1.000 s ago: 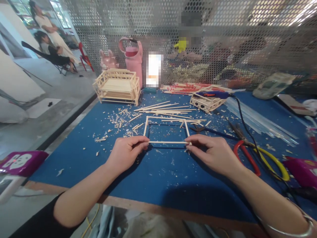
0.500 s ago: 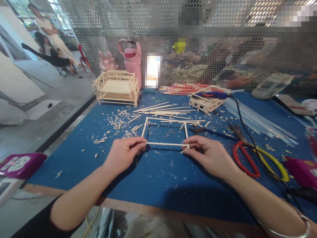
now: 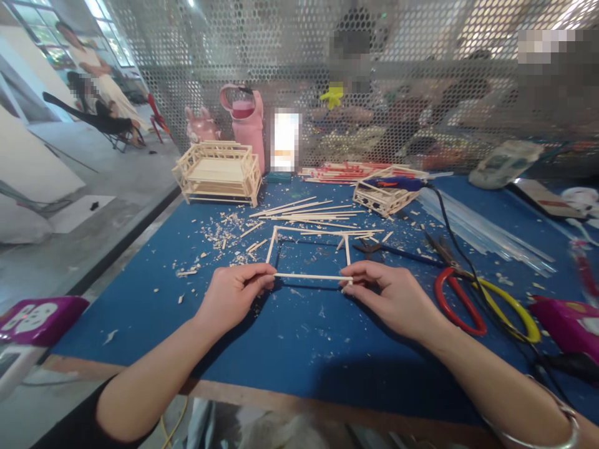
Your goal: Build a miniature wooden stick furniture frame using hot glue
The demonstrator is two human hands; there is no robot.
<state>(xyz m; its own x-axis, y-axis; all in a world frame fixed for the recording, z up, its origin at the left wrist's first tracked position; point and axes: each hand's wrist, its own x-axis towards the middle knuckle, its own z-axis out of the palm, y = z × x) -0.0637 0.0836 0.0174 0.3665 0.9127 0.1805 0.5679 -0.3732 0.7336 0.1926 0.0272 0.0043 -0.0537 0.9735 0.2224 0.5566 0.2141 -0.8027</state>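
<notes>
A rectangular frame of thin wooden sticks [image 3: 311,277] is held between my two hands just over the blue mat. My left hand [image 3: 238,292] pinches its near left corner between thumb and fingers. At the near right corner, my right hand [image 3: 386,296] pinches the frame, with a short stub of stick showing by the fingertips. The frame's far corners have short upright pieces. Loose sticks [image 3: 309,215] and small wood scraps lie just beyond it. Pliers [image 3: 369,247] lie close to the far right corner.
Scissors [image 3: 461,299] with red and yellow handles lie right of my right hand, a black cord crossing them. Farther back are a small stick-built bench [image 3: 218,174], a smaller stick model [image 3: 386,196], a blue glue gun [image 3: 400,183], clear glue sticks [image 3: 486,231] and a pink bottle [image 3: 248,128].
My right fingers have shifted slightly at the near right corner of the frame. The whole view has tilted a little; both hands keep their pinch.
</notes>
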